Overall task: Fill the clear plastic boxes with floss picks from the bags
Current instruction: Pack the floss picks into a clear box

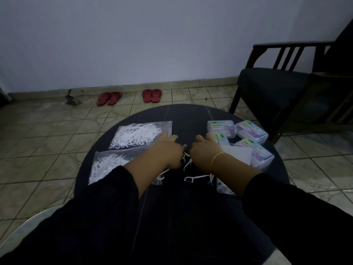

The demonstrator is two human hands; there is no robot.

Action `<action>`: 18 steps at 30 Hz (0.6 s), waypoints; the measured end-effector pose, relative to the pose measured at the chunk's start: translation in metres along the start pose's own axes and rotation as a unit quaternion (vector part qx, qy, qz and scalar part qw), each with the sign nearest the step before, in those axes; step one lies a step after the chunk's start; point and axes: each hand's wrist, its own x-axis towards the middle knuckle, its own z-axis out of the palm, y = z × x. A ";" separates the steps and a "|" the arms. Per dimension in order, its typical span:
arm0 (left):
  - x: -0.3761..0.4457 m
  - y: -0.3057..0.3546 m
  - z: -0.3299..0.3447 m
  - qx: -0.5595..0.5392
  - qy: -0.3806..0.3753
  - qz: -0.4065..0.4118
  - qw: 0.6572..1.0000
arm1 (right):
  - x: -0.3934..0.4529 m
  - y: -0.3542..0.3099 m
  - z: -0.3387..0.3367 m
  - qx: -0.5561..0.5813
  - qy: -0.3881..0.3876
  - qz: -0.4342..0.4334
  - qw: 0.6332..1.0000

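Two zip bags of white floss picks lie on the left of the round dark table (187,115): the far bag (137,135) and the near bag (108,165), partly under my left sleeve. Several clear plastic boxes (250,131) with colourful labels cluster at the right. Loose floss picks (193,177) lie in the middle. My left hand (168,150) and my right hand (206,152) are palm down side by side over these picks, and the backs of the hands hide the fingers. A pale open box (236,153) sits beside my right wrist.
A dark wooden armchair (286,88) stands at the back right, close to the table. Two pairs of red sandals (151,95) lie on the tiled floor by the wall. Another clear piece (222,187) shows under my right forearm.
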 end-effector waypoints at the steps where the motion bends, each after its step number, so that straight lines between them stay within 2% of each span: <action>1: 0.001 -0.001 0.000 0.002 0.006 0.008 1.000 | 0.000 0.001 0.000 0.002 0.004 -0.003 1.000; 5: 0.003 -0.005 0.002 -0.019 0.046 0.013 0.999 | 0.003 0.005 -0.001 0.000 -0.004 -0.013 1.000; 18: 0.003 -0.002 -0.004 -0.033 0.041 -0.016 0.999 | 0.008 0.007 -0.003 0.013 -0.018 -0.030 0.999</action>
